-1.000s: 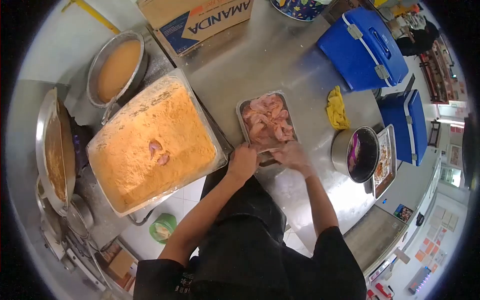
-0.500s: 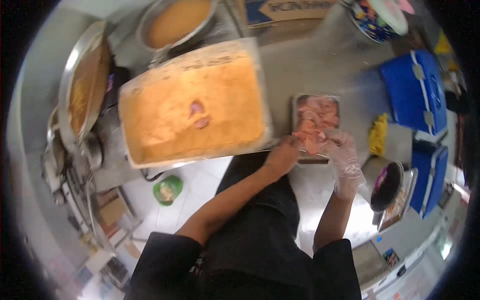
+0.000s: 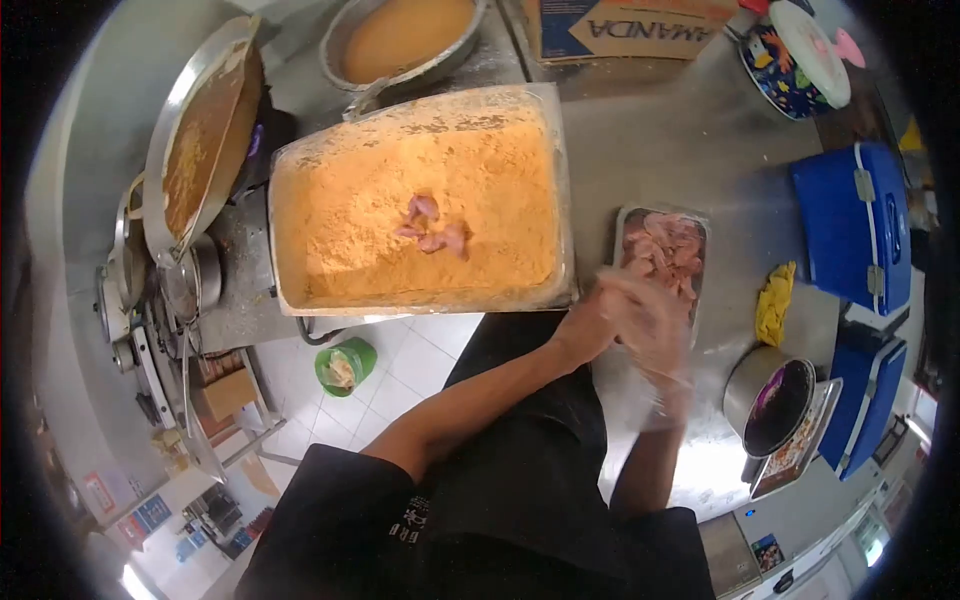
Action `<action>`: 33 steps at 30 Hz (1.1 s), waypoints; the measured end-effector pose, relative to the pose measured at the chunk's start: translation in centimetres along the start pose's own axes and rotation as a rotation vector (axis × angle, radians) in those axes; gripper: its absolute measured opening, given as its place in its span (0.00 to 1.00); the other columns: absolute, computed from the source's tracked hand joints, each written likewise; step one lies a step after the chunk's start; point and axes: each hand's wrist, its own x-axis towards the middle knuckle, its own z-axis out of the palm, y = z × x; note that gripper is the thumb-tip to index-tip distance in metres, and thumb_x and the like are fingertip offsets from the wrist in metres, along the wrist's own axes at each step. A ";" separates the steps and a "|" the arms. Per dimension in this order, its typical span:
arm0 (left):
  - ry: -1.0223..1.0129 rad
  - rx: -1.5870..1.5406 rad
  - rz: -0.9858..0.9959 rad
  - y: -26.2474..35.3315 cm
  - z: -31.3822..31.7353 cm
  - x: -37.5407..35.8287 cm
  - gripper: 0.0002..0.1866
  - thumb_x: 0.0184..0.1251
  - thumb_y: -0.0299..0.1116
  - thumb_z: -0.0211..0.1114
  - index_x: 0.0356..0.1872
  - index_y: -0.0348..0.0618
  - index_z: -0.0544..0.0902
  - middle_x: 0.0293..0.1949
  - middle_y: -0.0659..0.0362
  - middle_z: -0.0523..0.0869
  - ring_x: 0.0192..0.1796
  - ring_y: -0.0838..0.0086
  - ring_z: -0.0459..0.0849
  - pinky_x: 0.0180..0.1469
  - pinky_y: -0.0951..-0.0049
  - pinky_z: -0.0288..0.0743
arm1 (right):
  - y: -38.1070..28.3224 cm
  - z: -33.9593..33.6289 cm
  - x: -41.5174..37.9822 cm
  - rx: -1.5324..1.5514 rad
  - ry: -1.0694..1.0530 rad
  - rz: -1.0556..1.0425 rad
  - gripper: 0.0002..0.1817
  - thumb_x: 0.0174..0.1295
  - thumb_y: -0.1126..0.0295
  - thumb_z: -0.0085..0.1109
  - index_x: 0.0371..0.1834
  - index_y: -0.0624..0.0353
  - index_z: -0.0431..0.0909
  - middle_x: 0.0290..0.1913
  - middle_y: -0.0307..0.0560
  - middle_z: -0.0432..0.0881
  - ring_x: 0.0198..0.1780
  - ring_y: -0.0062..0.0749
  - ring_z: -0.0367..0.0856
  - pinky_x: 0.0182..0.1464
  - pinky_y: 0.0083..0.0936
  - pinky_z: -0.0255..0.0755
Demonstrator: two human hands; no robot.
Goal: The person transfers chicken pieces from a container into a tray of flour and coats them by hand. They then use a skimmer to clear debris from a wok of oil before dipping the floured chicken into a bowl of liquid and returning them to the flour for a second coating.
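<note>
A large rectangular tub (image 3: 420, 285) of orange breading powder lies left of centre, with a few pieces of pink raw meat (image 3: 435, 238) on the powder. To its right is a small metal tray (image 3: 703, 222) filled with raw meat strips. My left hand (image 3: 588, 325), bare, is at the tray's near left corner; its fingers are blurred and partly behind the other hand. My right hand (image 3: 650, 325), in a clear plastic glove, crosses over the near part of the tray, smeared by motion. Whether either hand holds meat cannot be made out.
A bowl of orange liquid (image 3: 410, 40) and a wide pan (image 3: 200, 150) stand at the upper left. A cardboard box (image 3: 630, 28) is at the back. On the right are a blue cooler (image 3: 850, 230), a yellow cloth (image 3: 775, 305) and a pot (image 3: 768, 400).
My right hand has moved left from the meat towards my left hand, and the meat strip that hung there no longer shows. More meat shows on the powder. The whole view has shifted.
</note>
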 end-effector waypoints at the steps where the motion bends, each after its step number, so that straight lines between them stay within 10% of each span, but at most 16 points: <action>1: -0.230 0.180 -0.089 0.2 0.0 0.4 0.14 0.63 0.31 0.56 0.48 0.36 0.75 0.45 0.48 0.77 0.47 0.56 0.78 0.50 0.59 0.75 | 1.4 -1.7 -1.6 -0.010 0.019 0.017 0.14 0.62 0.69 0.61 0.48 0.64 0.80 0.46 0.50 0.83 0.46 0.28 0.82 0.48 0.24 0.75; 2: -0.467 0.353 -0.165 0.5 0.3 0.4 0.12 0.64 0.29 0.54 0.46 0.35 0.76 0.45 0.50 0.78 0.48 0.57 0.78 0.52 0.59 0.74 | 3.2 -3.1 -3.8 0.147 0.073 0.163 0.14 0.63 0.68 0.59 0.48 0.63 0.80 0.46 0.51 0.83 0.46 0.30 0.82 0.49 0.26 0.75; 6: -0.229 0.119 -0.084 -0.9 1.5 -0.5 0.13 0.57 0.32 0.62 0.40 0.34 0.79 0.42 0.47 0.77 0.46 0.54 0.78 0.47 0.58 0.76 | 10.4 -4.7 -11.1 -0.093 0.265 0.410 0.12 0.63 0.69 0.57 0.47 0.61 0.81 0.46 0.50 0.83 0.46 0.34 0.83 0.49 0.28 0.75; 17: -0.358 0.426 0.187 -0.2 1.0 0.0 0.10 0.59 0.33 0.61 0.35 0.35 0.81 0.38 0.50 0.79 0.47 0.59 0.78 0.47 0.64 0.77 | 14.6 2.2 -7.9 -0.912 0.473 0.208 0.28 0.59 0.68 0.53 0.63 0.67 0.66 0.63 0.64 0.69 0.60 0.53 0.72 0.53 0.39 0.72; 26: -0.356 0.434 0.167 0.7 1.1 0.3 0.09 0.59 0.34 0.61 0.31 0.37 0.81 0.37 0.52 0.80 0.47 0.60 0.78 0.48 0.64 0.77 | 14.4 0.7 -5.6 -0.836 0.497 0.287 0.32 0.55 0.66 0.52 0.64 0.71 0.63 0.59 0.73 0.68 0.48 0.57 0.79 0.50 0.46 0.72; 33: -0.360 0.466 0.217 0.4 1.2 0.3 0.09 0.58 0.33 0.61 0.29 0.36 0.81 0.36 0.52 0.80 0.45 0.61 0.78 0.45 0.65 0.79 | 15.6 0.6 -5.9 -0.973 0.568 0.213 0.22 0.55 0.70 0.52 0.54 0.67 0.71 0.48 0.62 0.76 0.37 0.55 0.81 0.40 0.45 0.75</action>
